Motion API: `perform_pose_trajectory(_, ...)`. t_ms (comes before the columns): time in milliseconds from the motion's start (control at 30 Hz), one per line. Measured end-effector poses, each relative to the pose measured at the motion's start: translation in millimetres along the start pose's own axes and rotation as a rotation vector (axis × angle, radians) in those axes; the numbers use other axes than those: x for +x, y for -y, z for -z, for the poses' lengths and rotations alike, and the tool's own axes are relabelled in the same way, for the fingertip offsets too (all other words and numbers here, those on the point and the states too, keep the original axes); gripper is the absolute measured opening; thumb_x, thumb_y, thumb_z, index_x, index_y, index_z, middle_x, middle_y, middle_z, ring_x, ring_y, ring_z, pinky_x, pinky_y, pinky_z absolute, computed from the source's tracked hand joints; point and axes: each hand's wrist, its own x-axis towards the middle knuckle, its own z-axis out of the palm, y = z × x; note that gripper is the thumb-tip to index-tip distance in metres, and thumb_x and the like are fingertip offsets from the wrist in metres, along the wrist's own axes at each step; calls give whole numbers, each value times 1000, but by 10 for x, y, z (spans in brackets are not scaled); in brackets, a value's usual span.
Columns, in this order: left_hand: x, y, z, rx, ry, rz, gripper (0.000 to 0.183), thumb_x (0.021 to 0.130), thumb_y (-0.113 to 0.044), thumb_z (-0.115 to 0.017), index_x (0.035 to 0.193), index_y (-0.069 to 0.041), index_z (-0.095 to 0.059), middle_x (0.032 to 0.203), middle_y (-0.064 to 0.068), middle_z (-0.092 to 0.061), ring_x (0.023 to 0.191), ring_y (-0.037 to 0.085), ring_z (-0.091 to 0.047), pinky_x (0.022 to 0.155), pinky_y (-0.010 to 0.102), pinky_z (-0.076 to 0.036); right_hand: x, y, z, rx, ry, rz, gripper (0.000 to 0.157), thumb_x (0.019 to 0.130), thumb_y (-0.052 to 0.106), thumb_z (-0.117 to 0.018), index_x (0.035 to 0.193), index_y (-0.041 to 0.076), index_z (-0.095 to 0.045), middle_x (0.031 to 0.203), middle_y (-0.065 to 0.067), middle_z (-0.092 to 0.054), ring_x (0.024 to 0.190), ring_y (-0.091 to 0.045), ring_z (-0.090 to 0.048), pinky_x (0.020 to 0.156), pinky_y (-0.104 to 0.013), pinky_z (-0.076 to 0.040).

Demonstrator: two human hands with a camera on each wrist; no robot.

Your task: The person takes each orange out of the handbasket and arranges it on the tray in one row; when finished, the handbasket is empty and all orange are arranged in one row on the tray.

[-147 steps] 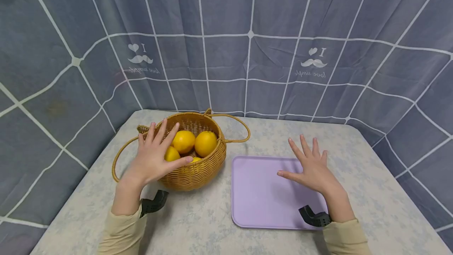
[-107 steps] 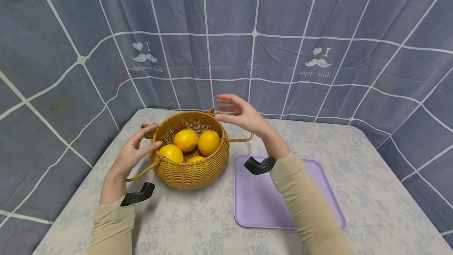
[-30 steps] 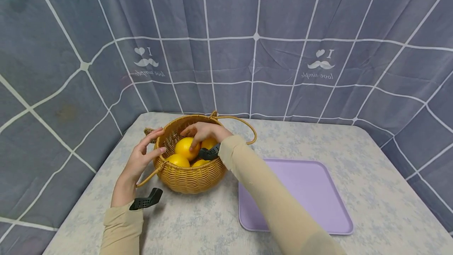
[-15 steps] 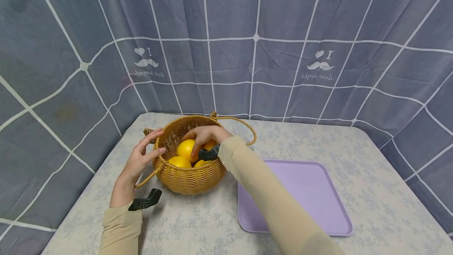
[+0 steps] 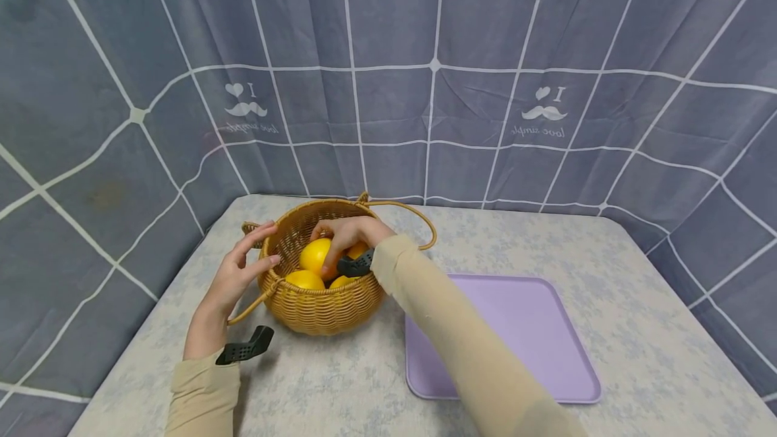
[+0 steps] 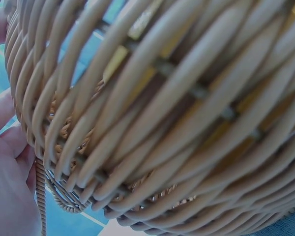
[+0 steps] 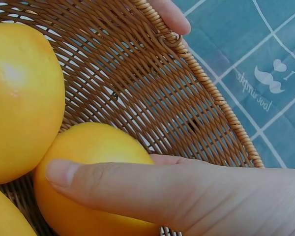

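Note:
A brown wicker basket (image 5: pixel 324 312) holding several yellow-orange oranges (image 5: pixel 304 280) stands left of the middle in the head view. My right hand (image 5: pixel 351 231) reaches down inside it, gripping an orange (image 5: pixel 313 256) among the others. The right wrist view shows the thumb laid across this held orange (image 7: pixel 96 140), its fingers mostly hidden behind the fruit. At the basket's left side, my left hand (image 5: pixel 227 282) touches the rim and outer wall with fairly straight fingers and thumb. Close-up weave of the basket (image 6: pixel 152 108) fills most of the left wrist view.
A flat lilac tray (image 5: pixel 516 329) lies right of the basket, partly under my right sleeve. Looped handles (image 5: pixel 425 221) stick out from the basket's sides. A grey-blue checked curtain (image 5: pixel 394 106) hangs behind and around the patterned tablecloth (image 5: pixel 328 390).
From above the tray, my right hand has moved left into the basket and closed round an orange. My left hand has come to the basket's left side and stays there.

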Motion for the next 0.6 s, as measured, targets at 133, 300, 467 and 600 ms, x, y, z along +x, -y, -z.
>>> perform_pose_trajectory(133,-8,10,3,-5,3,-1,52,91,-9,-62,138,-1,-43,152,13,-24,141,29,-5,105,64,9,6,-15,-5,-59,-29,24,67,67,14,-85,121,25,-47,115,-4,-50,96,-21,-55,78,-30,-51)
perform_pose_trajectory(300,-27,21,-1,-20,8,-15,51,91,-7,-61,139,-1,-43,152,12,-26,141,27,-7,105,62,9,-6,-31,-26,-52,-32,46,68,67,12,-85,123,24,-48,114,-5,-52,95,-21,-55,78,-29,-51)
perform_pose_trajectory(467,-30,27,-7,-28,6,-32,51,91,-5,-60,139,-1,-43,151,12,-27,141,26,-9,105,62,9,-21,-33,-39,4,-29,60,65,67,8,-84,119,22,-48,112,-8,-53,92,-22,-56,76,-30,-52)
perform_pose_trajectory(600,-27,35,-8,-22,6,-39,51,91,-5,-60,139,-1,-43,151,11,-28,141,25,-11,106,62,9,-26,-41,-55,6,-61,81,64,68,10,-83,119,22,-46,112,-8,-52,91,-22,-56,73,-30,-52)
